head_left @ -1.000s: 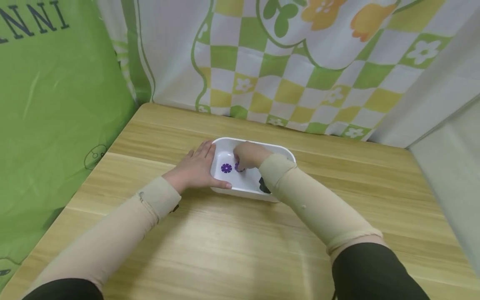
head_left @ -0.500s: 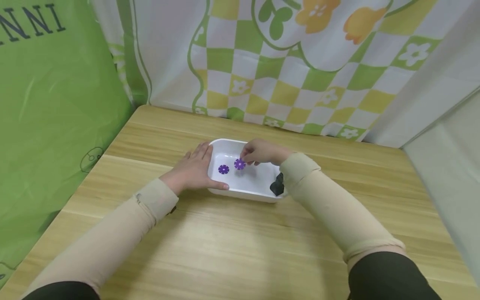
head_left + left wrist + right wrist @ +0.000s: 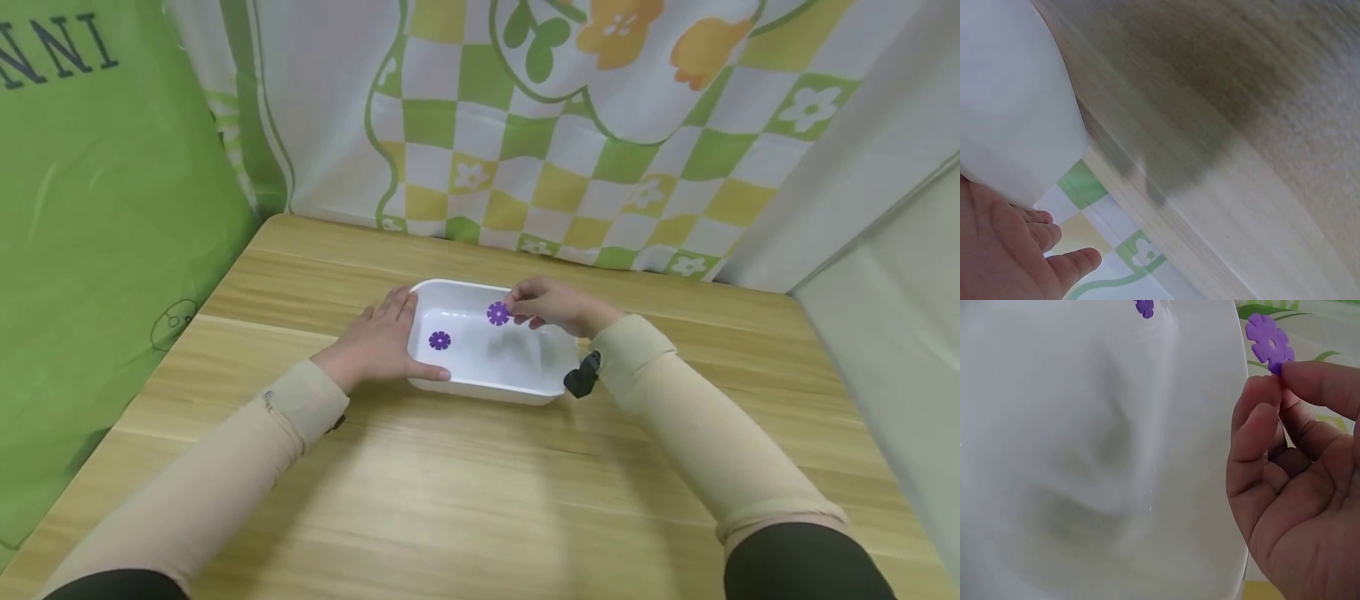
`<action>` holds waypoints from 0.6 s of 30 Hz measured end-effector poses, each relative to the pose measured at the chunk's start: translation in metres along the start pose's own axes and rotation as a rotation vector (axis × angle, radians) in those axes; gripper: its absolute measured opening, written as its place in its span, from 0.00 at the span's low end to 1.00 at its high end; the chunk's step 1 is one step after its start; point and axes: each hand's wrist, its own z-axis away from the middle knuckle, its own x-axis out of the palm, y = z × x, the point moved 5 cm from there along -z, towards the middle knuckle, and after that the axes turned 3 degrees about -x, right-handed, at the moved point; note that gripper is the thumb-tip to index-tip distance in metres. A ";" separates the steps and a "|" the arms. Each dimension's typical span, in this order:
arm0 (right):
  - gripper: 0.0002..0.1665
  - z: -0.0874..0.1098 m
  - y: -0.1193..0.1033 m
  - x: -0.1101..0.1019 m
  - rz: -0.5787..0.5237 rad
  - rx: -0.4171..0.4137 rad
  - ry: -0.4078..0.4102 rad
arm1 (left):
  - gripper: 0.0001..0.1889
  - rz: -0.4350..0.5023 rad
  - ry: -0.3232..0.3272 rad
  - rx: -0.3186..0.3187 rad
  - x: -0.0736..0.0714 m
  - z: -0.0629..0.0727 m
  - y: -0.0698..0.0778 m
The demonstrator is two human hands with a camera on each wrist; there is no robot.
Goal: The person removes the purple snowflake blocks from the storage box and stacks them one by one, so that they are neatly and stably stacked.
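Note:
A white plastic basin (image 3: 495, 367) stands on the table. Against its left rim rests my left hand (image 3: 378, 340), fingers straight along the outside and thumb over the near edge; the left wrist view shows the palm (image 3: 997, 244) beside the basin's outer wall. My right hand (image 3: 551, 302) pinches a purple snowflake disc (image 3: 498, 314) between thumb and fingertips, above the far side of the basin. In the right wrist view the held disc (image 3: 1269, 340) has a notched rim and a hole in its centre. A second purple snowflake disc (image 3: 439, 340) lies on the basin floor at the left.
The wooden table (image 3: 450, 492) extends all round the basin. A checkered, flowered curtain (image 3: 555, 150) hangs behind it, with a green cloth (image 3: 112, 208) at the left. A small black device (image 3: 582, 375) sits at my right wrist.
My right hand has risen from the basin floor with one purple snowflake disc and moved right and back. The other disc stays in the basin. My left hand keeps its place on the rim.

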 end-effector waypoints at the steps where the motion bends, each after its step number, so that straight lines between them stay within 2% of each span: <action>1: 0.07 0.002 0.001 -0.001 -0.006 -0.001 0.003 | 0.74 0.002 0.000 -0.001 0.000 0.000 0.000; 9: 0.07 0.013 0.007 -0.009 -0.015 -0.012 0.009 | 0.74 -0.005 -0.001 -0.001 0.001 0.000 -0.001; 18: 0.05 0.028 0.021 -0.020 -0.128 -0.027 -0.001 | 0.74 -0.008 -0.002 0.005 0.002 -0.001 0.000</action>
